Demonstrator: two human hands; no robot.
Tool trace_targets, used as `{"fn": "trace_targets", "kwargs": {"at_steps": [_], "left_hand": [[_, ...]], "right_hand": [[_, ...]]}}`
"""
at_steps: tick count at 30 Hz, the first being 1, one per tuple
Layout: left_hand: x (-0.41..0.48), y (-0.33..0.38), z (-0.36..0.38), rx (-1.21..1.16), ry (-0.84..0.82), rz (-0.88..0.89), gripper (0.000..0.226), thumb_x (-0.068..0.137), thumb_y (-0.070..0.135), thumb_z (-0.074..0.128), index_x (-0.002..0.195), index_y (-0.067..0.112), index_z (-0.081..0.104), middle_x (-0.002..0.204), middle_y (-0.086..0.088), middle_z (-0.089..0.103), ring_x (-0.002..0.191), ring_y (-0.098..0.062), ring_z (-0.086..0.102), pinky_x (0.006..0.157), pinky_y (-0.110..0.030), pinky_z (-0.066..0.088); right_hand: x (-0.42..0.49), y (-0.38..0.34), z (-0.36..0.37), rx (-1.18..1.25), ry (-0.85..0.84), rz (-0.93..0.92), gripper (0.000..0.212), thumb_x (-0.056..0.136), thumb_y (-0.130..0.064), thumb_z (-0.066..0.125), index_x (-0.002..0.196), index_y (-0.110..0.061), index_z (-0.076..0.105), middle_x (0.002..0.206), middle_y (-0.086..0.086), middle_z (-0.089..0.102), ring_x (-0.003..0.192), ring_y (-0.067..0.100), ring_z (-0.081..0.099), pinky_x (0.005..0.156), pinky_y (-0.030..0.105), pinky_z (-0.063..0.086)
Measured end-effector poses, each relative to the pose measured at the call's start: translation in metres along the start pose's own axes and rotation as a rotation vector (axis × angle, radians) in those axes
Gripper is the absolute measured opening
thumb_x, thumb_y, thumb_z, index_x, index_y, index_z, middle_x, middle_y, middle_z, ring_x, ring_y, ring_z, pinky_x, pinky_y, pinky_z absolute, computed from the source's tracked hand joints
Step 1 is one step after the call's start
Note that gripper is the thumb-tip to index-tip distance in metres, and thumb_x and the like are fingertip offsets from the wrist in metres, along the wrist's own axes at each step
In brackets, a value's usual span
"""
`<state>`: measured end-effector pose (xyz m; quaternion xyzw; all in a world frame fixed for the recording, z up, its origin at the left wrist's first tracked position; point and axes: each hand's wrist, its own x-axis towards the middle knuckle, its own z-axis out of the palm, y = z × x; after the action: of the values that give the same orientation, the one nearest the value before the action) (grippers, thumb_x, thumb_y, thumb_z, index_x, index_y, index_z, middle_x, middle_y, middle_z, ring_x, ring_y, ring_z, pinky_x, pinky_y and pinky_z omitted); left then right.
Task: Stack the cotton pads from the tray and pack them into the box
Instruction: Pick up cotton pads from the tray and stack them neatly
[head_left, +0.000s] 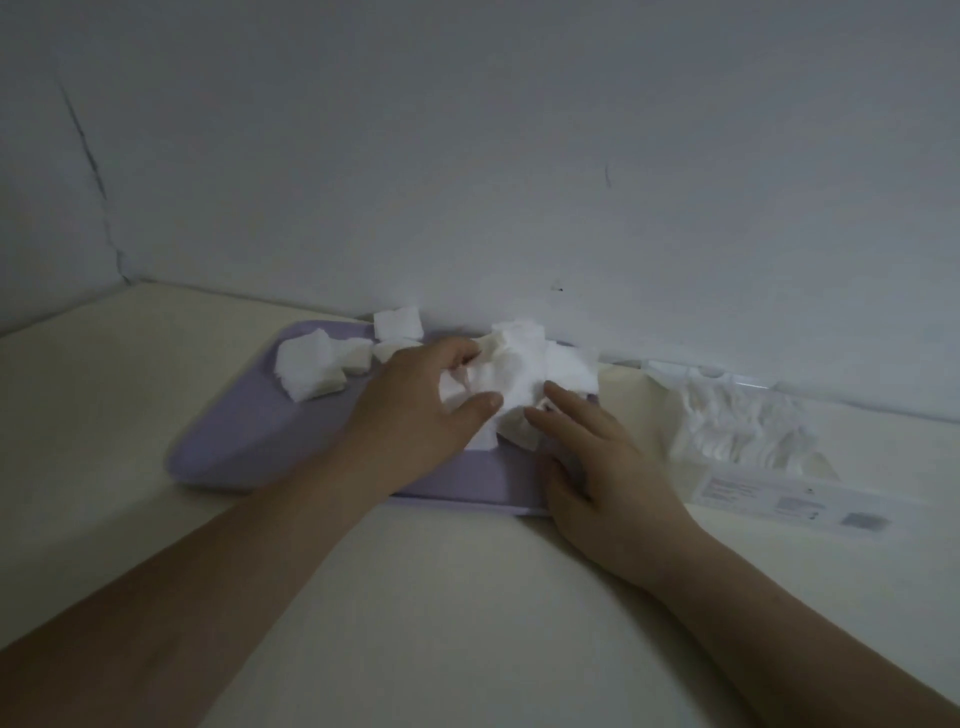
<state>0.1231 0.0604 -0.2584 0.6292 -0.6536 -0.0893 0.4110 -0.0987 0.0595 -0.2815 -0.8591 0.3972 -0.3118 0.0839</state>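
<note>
**Hands met over a heap of white square cotton pads (519, 364) on a lilac rectangular plastic tray (249, 441).**

The left hand (415, 410) curled its fingers and thumb round a crumpled bunch of the heap at the tray's far right. The right hand (597, 457) lay just beside it, fingers fairly straight, holding nothing, its fingertips (558, 395) touching the heap's near edge. A smaller cluster of pads (311, 369) sat at the tray's far left, and a single pad (397, 322) stood at the far rim against the pale grey wall (467, 156). Right of the tray, on the cream surface (467, 597), a clear plastic box (779, 499) held a packed row of pads (727, 426).
</note>
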Motion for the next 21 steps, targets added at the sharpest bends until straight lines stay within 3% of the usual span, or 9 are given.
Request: {"fn": "trace_targets", "kwargs": {"at_steps": [2, 5, 10, 13, 16, 18, 21], "left_hand": [[0.001, 0.0, 0.008, 0.025, -0.059, 0.017, 0.055, 0.081, 0.044, 0.079, 0.131, 0.032, 0.06, 0.12, 0.012, 0.068, 0.109, -0.011, 0.063, 0.096, -0.032, 0.05], [0.0, -0.003, 0.008, 0.0, 0.0, 0.043, 0.056, 0.079, 0.034, 0.083, 0.131, 0.03, 0.063, 0.118, 0.011, 0.068, 0.108, -0.008, 0.062, 0.094, -0.023, 0.046], [-0.005, 0.0, 0.003, -0.054, 0.098, 0.183, 0.029, 0.078, 0.016, 0.082, 0.104, 0.026, 0.074, 0.099, 0.013, 0.07, 0.101, -0.016, 0.062, 0.092, -0.028, 0.048], [-0.01, 0.005, 0.002, -0.106, 0.116, 0.263, 0.017, 0.078, 0.013, 0.079, 0.09, 0.024, 0.073, 0.092, 0.012, 0.069, 0.095, -0.011, 0.06, 0.088, -0.02, 0.044], [-0.019, 0.015, 0.001, -0.257, 0.054, 0.219, 0.023, 0.08, 0.007, 0.077, 0.088, 0.028, 0.07, 0.09, 0.01, 0.07, 0.09, -0.009, 0.063, 0.079, -0.015, 0.046], [-0.022, 0.023, 0.002, -0.298, 0.015, 0.221, 0.028, 0.082, 0.004, 0.075, 0.088, 0.031, 0.069, 0.09, 0.012, 0.07, 0.085, -0.009, 0.063, 0.073, -0.014, 0.046], [-0.024, 0.024, 0.003, -0.345, -0.033, 0.228, 0.026, 0.085, 0.006, 0.071, 0.094, 0.03, 0.071, 0.091, 0.011, 0.071, 0.086, -0.01, 0.064, 0.077, -0.02, 0.05]], "right_hand": [[0.0, 0.004, 0.003, -0.005, -0.03, -0.07, 0.055, 0.086, -0.025, 0.045, 0.138, -0.026, 0.062, 0.154, 0.001, 0.051, 0.142, 0.022, 0.049, 0.114, 0.044, 0.043], [0.001, 0.007, 0.004, 0.011, -0.049, -0.098, 0.056, 0.085, -0.024, 0.042, 0.137, -0.026, 0.064, 0.154, -0.002, 0.052, 0.141, 0.018, 0.05, 0.112, 0.044, 0.045], [-0.001, 0.002, 0.0, 0.141, 0.096, 0.012, 0.037, 0.089, -0.026, 0.058, 0.125, -0.024, 0.067, 0.132, -0.01, 0.065, 0.122, 0.008, 0.061, 0.103, 0.035, 0.051], [-0.002, 0.0, -0.003, 0.26, 0.136, 0.12, 0.048, 0.09, -0.041, 0.066, 0.136, -0.03, 0.058, 0.127, -0.016, 0.065, 0.121, 0.0, 0.06, 0.103, 0.032, 0.051], [-0.003, -0.003, -0.004, 0.34, 0.182, 0.128, 0.05, 0.09, -0.039, 0.074, 0.136, -0.031, 0.057, 0.122, -0.017, 0.067, 0.119, 0.002, 0.061, 0.1, 0.037, 0.053], [-0.004, -0.005, -0.005, 0.366, 0.219, 0.119, 0.056, 0.09, -0.04, 0.075, 0.14, -0.028, 0.054, 0.125, -0.017, 0.065, 0.121, 0.002, 0.06, 0.101, 0.036, 0.052], [-0.006, -0.005, -0.005, 0.31, 0.209, 0.127, 0.074, 0.089, -0.047, 0.069, 0.153, -0.025, 0.041, 0.145, -0.014, 0.053, 0.136, 0.001, 0.048, 0.112, 0.027, 0.04]]}}
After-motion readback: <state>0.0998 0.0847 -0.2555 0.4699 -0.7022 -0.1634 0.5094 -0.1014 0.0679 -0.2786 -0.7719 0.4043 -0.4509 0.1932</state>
